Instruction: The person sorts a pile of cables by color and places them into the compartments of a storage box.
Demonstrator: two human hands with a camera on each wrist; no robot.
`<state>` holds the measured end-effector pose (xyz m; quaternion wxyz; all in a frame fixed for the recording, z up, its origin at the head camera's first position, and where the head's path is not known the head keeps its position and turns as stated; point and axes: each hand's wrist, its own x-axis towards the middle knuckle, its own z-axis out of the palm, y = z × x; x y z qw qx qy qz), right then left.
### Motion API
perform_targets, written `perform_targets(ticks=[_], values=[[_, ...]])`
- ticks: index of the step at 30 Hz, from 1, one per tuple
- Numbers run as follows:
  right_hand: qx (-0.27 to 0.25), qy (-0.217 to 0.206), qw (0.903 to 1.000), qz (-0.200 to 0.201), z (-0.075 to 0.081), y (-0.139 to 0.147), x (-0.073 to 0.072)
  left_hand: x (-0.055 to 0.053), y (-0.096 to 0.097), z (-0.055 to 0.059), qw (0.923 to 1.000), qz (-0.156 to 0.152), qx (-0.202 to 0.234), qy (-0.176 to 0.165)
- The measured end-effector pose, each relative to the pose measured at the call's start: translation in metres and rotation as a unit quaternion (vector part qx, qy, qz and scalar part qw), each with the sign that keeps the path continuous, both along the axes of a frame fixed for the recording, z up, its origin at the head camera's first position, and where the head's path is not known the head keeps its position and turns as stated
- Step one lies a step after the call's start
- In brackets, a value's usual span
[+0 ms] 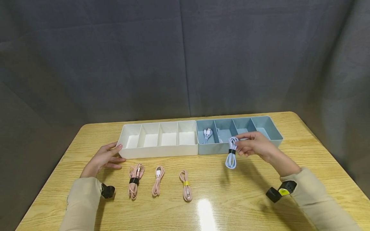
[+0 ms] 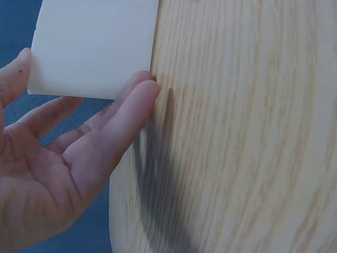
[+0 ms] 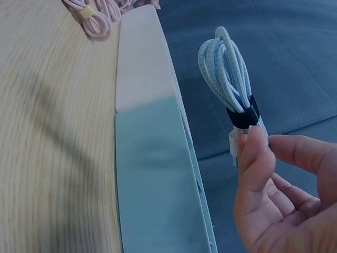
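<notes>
Beige sleeves (image 1: 315,195) end in hands (image 1: 255,146), the right pinching a blue cable (image 3: 229,79).

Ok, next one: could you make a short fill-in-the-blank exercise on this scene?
The right hand holds a blue cable bound by a ____ strap.
The left hand touches the white tray, which has ____ compartments.
In the head view, the rightmost pink cable wears a ____ band.
Counting it, the table bears ____ pink cables.

Missing words: black; four; yellow; three.
</notes>
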<state>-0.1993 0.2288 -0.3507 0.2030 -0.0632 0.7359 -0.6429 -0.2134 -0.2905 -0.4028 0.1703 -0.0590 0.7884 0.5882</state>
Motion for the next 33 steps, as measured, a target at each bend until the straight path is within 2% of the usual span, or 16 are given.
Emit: perform_targets(ticks=[10, 18, 33], values=[[-0.062, -0.038, 0.9974, -0.004, 0.002, 0.012, -0.009, 0.0, -0.001, -0.001, 1.0, 0.002, -0.003, -0.003], [-0.052, -0.038, 0.9979, -0.008, 0.009, 0.018, -0.019, -0.001, -0.002, -0.001, 1.0, 0.003, 0.0, -0.003], [-0.055, -0.025, 0.9981, -0.013, 0.008, 0.036, -0.041, -0.001, -0.001, 0.0, 1.0, -0.001, -0.002, -0.003]])
